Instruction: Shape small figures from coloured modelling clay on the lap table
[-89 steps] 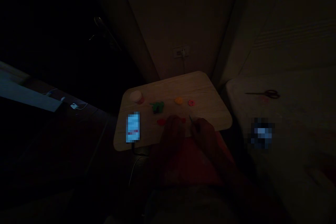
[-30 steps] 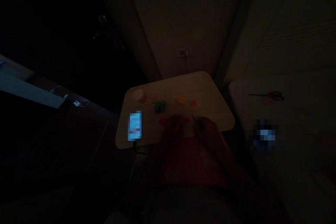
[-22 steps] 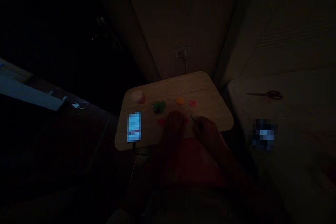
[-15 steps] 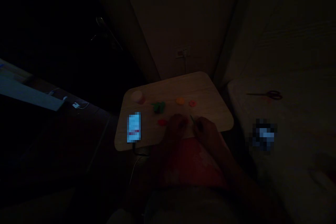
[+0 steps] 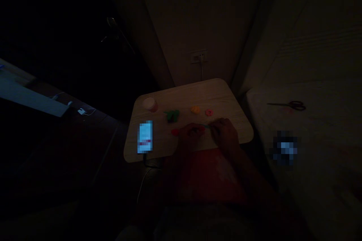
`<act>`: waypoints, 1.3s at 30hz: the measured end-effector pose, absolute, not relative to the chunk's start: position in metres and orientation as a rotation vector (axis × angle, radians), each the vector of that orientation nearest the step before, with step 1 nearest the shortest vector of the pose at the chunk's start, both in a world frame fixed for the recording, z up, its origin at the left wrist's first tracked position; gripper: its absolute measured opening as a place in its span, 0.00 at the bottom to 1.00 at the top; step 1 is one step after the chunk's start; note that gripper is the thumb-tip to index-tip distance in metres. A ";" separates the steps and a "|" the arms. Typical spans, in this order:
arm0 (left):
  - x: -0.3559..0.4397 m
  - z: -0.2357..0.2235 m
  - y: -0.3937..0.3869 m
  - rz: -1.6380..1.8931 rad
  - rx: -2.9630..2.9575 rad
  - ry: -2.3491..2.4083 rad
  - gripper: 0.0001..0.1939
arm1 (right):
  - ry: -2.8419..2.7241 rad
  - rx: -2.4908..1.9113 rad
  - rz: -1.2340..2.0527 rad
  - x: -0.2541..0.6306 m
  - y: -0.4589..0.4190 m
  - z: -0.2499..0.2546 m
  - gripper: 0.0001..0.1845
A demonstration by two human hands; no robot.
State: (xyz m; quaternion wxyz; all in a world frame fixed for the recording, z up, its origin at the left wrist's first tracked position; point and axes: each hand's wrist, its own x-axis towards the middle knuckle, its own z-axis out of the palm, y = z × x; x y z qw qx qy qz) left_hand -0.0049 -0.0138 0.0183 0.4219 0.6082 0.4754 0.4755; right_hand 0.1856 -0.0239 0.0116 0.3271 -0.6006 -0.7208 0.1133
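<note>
The tabletop has smooth, low-sheen wood grain, the red piece, green lump, orange lump and pink ring look matt and doughy, the jar looks like smooth plastic, the scissors look metal-bladed, the door handle glints like polished metal, and the red cloth looks dull.

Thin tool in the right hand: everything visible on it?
The thin tool looks slender, roughly straight and greenish; its material can't be told in this dim light. The right hand grips one end, hiding that part. The exposed end points left, close to the red piece at the left hand; contact there is unclear.
</note>
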 end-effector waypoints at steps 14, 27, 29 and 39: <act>-0.001 0.016 -0.011 1.394 1.439 1.150 0.13 | -1.317 -1.116 1.026 0.153 -0.034 0.009 0.14; -0.003 0.019 -0.012 1.401 1.706 1.138 0.16 | -1.113 -1.128 1.083 0.145 -0.019 0.009 0.14; -0.003 0.018 -0.013 1.395 1.723 1.139 0.16 | -1.088 -1.123 1.092 0.146 -0.019 0.009 0.13; -0.007 0.018 -0.015 1.355 1.805 1.140 0.16 | -1.062 -1.131 1.122 0.146 -0.018 0.009 0.14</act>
